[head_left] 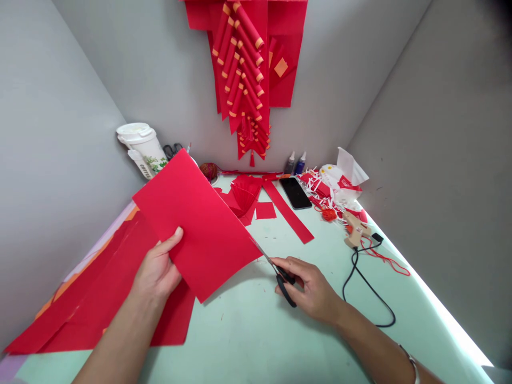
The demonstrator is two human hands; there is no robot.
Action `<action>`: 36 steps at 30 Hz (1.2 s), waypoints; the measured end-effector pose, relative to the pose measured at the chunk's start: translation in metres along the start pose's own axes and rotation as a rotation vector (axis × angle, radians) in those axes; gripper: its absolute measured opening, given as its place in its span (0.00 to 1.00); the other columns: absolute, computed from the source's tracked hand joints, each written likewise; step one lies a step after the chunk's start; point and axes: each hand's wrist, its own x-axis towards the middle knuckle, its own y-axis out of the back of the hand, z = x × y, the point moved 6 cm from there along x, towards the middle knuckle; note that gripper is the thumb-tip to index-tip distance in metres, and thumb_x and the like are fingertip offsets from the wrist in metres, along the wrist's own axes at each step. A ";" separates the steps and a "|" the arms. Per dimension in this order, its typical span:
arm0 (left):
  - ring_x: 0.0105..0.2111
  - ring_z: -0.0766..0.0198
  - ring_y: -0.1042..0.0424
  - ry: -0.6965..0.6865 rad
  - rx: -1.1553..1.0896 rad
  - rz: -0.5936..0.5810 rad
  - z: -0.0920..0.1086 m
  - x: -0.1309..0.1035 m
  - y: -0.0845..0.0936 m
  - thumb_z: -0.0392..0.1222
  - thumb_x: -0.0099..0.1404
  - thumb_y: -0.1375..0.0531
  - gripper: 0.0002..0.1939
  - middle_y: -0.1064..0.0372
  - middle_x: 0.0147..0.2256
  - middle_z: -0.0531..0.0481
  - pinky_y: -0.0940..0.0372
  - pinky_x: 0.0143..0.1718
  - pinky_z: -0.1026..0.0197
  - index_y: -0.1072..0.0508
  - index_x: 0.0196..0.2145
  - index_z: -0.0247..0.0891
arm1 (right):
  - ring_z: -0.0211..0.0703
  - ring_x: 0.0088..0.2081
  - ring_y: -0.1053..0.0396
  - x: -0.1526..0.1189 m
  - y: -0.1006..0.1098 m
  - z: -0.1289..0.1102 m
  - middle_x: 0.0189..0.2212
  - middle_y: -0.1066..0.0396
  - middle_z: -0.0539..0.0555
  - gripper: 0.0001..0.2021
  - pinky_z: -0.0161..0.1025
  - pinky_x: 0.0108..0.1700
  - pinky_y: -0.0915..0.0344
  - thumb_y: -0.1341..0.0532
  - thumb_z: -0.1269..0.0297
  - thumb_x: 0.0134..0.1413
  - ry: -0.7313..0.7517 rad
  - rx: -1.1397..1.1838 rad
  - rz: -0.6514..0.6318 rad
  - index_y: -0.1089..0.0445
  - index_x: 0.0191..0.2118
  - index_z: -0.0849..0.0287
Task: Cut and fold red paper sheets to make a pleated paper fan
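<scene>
My left hand [160, 266] grips a sheet of red paper [196, 218] by its lower left side, thumb on top and fingers beneath. The sheet is held up at a slant above the table. In my right hand [310, 288] is a pair of scissors [285, 285] with black handles; my fingers are around the handles. The blades meet the sheet at its right corner, and part of them is hidden by the paper. Larger red sheets [172, 325] lie under and beside my left forearm, with some orange paper at their edge.
A glue gun [354, 232] with a black cord lies at the right, near paper scraps [320, 186]. A phone [295, 193], a red strip [290, 213] and two small bottles [295, 163] are farther back. A white cup [142, 146] stands back left. Red paper firecrackers [242, 64] hang on the wall.
</scene>
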 end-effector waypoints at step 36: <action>0.37 0.55 0.20 0.001 -0.015 -0.015 -0.002 -0.002 -0.004 0.27 0.62 0.40 0.15 0.21 0.40 0.43 0.25 0.44 0.53 0.24 0.45 0.35 | 0.37 0.31 0.36 0.000 0.001 -0.001 0.31 0.33 0.49 0.25 0.34 0.36 0.35 0.39 0.74 0.52 0.003 -0.008 0.003 0.31 0.56 0.50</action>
